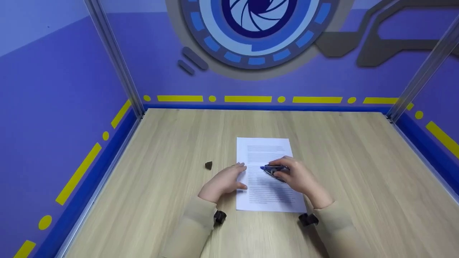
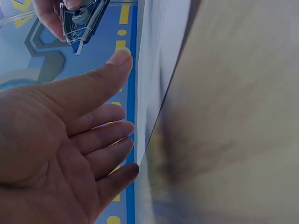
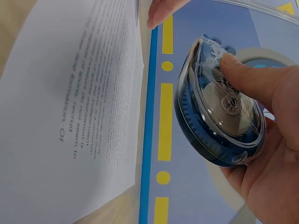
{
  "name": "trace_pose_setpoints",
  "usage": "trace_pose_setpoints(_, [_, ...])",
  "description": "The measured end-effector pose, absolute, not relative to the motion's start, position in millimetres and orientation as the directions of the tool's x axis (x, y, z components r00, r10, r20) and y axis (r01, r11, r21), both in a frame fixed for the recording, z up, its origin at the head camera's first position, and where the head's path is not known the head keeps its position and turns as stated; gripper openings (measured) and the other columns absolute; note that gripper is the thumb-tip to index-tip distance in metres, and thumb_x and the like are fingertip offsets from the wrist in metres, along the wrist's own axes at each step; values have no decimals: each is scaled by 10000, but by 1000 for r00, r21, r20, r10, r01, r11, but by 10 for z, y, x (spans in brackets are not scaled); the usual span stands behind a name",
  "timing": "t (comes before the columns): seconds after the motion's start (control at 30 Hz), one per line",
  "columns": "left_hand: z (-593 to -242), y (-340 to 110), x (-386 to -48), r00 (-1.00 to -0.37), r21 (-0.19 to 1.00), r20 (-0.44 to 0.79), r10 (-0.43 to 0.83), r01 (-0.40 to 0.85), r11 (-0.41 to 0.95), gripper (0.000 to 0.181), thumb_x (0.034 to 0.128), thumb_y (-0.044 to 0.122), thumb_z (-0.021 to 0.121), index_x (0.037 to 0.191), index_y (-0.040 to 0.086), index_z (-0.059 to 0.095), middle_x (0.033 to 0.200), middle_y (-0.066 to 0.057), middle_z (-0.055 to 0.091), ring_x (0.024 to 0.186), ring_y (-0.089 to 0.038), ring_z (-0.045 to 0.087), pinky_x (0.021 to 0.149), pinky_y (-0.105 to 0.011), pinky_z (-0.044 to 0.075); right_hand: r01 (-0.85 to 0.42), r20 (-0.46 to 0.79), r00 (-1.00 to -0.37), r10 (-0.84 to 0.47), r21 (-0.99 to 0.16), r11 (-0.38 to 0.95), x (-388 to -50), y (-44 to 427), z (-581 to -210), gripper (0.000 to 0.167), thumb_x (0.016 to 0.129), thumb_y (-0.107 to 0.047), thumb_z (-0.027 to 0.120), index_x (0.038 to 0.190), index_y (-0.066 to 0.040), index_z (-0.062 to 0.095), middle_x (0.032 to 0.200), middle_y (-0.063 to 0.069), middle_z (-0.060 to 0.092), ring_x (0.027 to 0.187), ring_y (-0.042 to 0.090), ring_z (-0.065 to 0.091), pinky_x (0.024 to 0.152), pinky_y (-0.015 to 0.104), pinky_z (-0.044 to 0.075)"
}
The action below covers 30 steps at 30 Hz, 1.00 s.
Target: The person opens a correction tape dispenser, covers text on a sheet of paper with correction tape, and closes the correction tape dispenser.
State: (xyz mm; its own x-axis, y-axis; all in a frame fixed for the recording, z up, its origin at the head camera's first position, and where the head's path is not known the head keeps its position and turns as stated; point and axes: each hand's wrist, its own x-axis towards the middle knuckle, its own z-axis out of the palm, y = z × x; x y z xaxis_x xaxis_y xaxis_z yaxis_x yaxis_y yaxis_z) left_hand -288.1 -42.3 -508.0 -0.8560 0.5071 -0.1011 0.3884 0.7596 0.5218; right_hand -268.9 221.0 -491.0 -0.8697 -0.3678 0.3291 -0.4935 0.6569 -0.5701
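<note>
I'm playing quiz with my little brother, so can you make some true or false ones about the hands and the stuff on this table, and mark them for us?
1. The right hand holds a clear-and-blue tape dispenser. True.
2. The paper is completely blank. False: it has lines of print on it.
3. A small dark piece lies on the table, left of the paper. True.
4. The left hand is holding a pencil. False: it holds nothing and is at the paper's left edge.
5. The wall behind the table has yellow bars. True.
6. Both sleeves are bright red. False: they are beige.
</note>
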Motion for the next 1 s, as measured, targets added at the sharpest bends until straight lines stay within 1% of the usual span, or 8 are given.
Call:
trace_pose_setpoints(0.2, [-5105, -416, -2876, -836, 484, -144, 529, 406, 775, 800, 863, 241, 820, 1523, -20, 451, 1663, -160, 344, 1556, -302, 335, 1301, -407, 268, -509, 327, -861, -390, -551, 661, -2689, 2187, -4936, 295, 888, -5, 759, 1168, -95, 757, 1107, 79, 752, 1030, 238, 725, 889, 451, 615])
trace_pose_setpoints(0.4, [-5094, -408, -2864, -827, 446, -167, 537, 422, 789, 815, 859, 246, 831, 1523, -31, 447, 1668, -168, 332, 1556, -296, 334, 1296, -384, 282, -550, 365, -834, -413, -498, 670, -2702, 2172, -4985, 290, 870, -12, 777, 1148, -94, 762, 1057, 71, 752, 978, 245, 727, 852, 449, 611])
trace_pose_setpoints(0.63, [-5104, -424, -2846, -833, 495, -160, 530, 397, 773, 776, 853, 187, 839, 1509, -17, 479, 1666, -160, 346, 1554, -294, 342, 1285, -381, 307, -558, 359, -829, -430, -460, 691, -2730, 2144, -5007, 279, 867, -20, 788, 1132, -104, 764, 1045, 58, 750, 969, 239, 729, 845, 440, 613])
trace_pose_setpoints(0.73, [-5098, -427, -2840, -834, 504, -168, 526, 386, 773, 778, 859, 191, 833, 1514, -17, 469, 1673, -150, 331, 1559, -289, 330, 1291, -382, 293, -548, 334, -835, -438, -431, 716, -2760, 2120, -4996, 263, 876, -24, 782, 1129, -94, 763, 1041, 68, 742, 967, 246, 725, 845, 446, 615])
trace_pose_setpoints(0.9, [-5108, -431, -2843, -835, 510, -168, 524, 382, 771, 784, 854, 192, 838, 1513, -16, 469, 1671, -150, 335, 1559, -292, 331, 1291, -385, 293, -531, 269, -847, -459, -381, 757, -2848, 2048, -4955, 240, 897, -34, 766, 1129, -93, 764, 1050, 71, 737, 989, 244, 718, 887, 443, 613])
trace_pose_setpoints(1.0, [-5116, -433, -2847, -833, 515, -172, 525, 379, 769, 790, 854, 193, 839, 1518, -10, 464, 1672, -147, 334, 1560, -293, 328, 1292, -388, 291, -550, 248, -835, -492, -343, 761, -2912, 1998, -4937, 249, 892, -21, 765, 1128, -97, 770, 1052, 67, 740, 990, 241, 723, 893, 438, 615])
